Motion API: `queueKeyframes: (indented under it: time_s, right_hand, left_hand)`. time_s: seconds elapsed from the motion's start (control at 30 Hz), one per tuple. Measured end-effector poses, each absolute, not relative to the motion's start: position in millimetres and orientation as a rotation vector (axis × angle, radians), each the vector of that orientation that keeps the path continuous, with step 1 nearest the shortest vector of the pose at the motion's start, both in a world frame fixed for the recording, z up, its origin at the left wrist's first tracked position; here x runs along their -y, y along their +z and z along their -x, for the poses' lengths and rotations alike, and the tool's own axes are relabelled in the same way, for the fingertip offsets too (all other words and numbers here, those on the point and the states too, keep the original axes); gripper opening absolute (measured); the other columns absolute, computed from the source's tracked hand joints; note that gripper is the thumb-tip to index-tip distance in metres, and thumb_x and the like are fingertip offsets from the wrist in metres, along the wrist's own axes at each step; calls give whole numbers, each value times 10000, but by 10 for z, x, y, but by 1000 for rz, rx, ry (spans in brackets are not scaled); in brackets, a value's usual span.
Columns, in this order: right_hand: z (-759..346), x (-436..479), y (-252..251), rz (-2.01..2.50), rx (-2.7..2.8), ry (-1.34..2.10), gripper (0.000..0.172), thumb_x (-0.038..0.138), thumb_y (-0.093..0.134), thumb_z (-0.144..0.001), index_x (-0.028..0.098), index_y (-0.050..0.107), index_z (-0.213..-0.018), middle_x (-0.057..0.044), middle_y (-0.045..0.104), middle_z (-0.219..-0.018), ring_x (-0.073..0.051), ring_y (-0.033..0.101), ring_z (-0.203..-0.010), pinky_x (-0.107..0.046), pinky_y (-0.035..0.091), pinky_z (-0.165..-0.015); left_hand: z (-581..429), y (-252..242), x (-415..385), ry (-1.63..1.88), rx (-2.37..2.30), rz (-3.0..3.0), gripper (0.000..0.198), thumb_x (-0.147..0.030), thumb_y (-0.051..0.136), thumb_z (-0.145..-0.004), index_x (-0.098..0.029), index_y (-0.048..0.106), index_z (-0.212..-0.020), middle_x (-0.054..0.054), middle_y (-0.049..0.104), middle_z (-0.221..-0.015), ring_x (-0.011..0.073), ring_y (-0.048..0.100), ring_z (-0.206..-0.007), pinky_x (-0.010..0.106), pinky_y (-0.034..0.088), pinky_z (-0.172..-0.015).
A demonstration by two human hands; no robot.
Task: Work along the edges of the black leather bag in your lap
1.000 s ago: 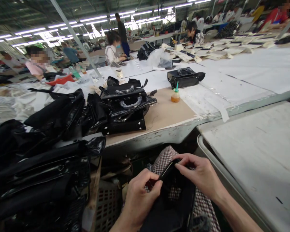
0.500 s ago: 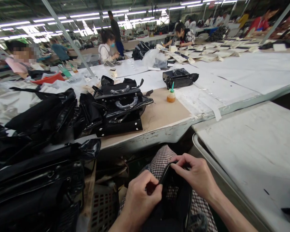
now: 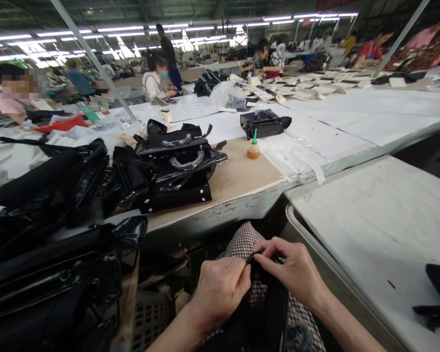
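Observation:
A black bag lies across my lap, over checked cloth. My left hand is closed on the bag's upper edge, thumb and fingers pinched together. Close beside it, my right hand pinches the same edge between thumb and fingertips. The short stretch of edge between the two hands curves upward. The lower part of the bag is dark, and its details are hard to make out.
Stacked black handbags lie on the table ahead, with more black bags piled at left. A small bottle of amber liquid stands near another black bag. A white-topped table is at right. Co-workers sit farther back.
My left hand has slid up along the bag's edge, closer to my right hand, and its fingers have closed tighter. The view has shifted slightly to the right.

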State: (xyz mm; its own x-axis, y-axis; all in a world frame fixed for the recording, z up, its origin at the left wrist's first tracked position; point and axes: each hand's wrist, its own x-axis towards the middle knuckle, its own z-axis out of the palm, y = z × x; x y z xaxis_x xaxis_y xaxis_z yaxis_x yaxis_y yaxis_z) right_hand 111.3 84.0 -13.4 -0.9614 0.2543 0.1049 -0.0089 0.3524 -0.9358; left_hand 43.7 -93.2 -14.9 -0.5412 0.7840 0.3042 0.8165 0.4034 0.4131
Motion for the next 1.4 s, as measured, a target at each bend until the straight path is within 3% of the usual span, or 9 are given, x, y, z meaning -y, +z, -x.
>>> queueKeyframes:
  time_s: [0.1, 0.2, 0.43, 0.73, 0.93, 1.13, 1.27, 1.4]
  right_hand:
    - [-1110, -856, -119, 175, 2404, 1642, 171, 231, 654, -829, 207, 606, -667, -15, 748, -834, -193, 700, -787, -279, 516, -719]
    - [-1117, -883, -85, 88, 2451, 1641, 167, 210, 652, -848, 210, 608, -687, -6, 745, -854, -190, 699, -833, -267, 519, -747]
    - [-1235, -887, -127, -82, 2503, 1285, 97, 154, 556, -899, 218, 623, -867, -63, 684, -1156, -206, 655, -1060, -304, 513, -930]
    - [-1283, -830, -198, 150, 2343, 1422, 211, 214, 588, -895, 218, 533, -691, -46, 718, -989, -194, 688, -908, -296, 541, -832]
    - [-1280, -868, -162, 118, 2396, 1469, 177, 203, 581, -902, 222, 530, -734, -34, 702, -1016, -189, 666, -944, -286, 512, -842]
    - [-1286, -880, -116, -7, 2491, 1308, 76, 165, 555, -916, 237, 530, -915, -57, 644, -1055, -199, 635, -967, -294, 511, -825]
    - [-1285, -849, -141, -79, 2492, 1202, 117, 136, 503, -943, 236, 557, -917, -54, 644, -1062, -183, 645, -954, -271, 512, -805]
    - [-1290, -836, -183, -19, 2451, 1266, 106, 160, 521, -946, 237, 564, -888, -29, 670, -1079, -175, 648, -996, -266, 489, -880]
  left_hand:
    - [-372, -112, 896, -860, 2673, 1485, 161, -180, 482, -933, -172, 608, -833, 8, 593, -739, 132, 556, -632, 244, 358, -564]
    - [-338, -114, 866, -912, 2629, 1520, 209, -137, 438, -933, -158, 623, -839, 20, 570, -740, 141, 539, -637, 252, 380, -579]
    - [-356, -159, 868, -1029, 2581, 1531, 226, -126, 438, -944, -147, 649, -866, 23, 563, -716, 151, 540, -634, 270, 388, -589]
    - [-371, -176, 847, -1053, 2640, 1488, 224, -138, 462, -935, -145, 641, -801, 23, 561, -706, 145, 533, -626, 258, 383, -580]
    - [-369, -141, 840, -1077, 2655, 1498, 222, -131, 464, -931, -144, 633, -787, 22, 562, -707, 139, 532, -621, 247, 380, -575]
    - [-364, -149, 846, -1108, 2678, 1493, 194, -129, 469, -928, -153, 655, -880, 29, 584, -746, 151, 556, -663, 244, 414, -617]
    - [-360, -150, 850, -1096, 2681, 1476, 199, -133, 468, -930, -146, 647, -842, 29, 573, -731, 152, 551, -653, 247, 405, -602]
    - [-371, -129, 848, -1071, 2671, 1481, 213, -131, 455, -934, -151, 626, -808, 19, 561, -717, 142, 540, -637, 245, 385, -588]
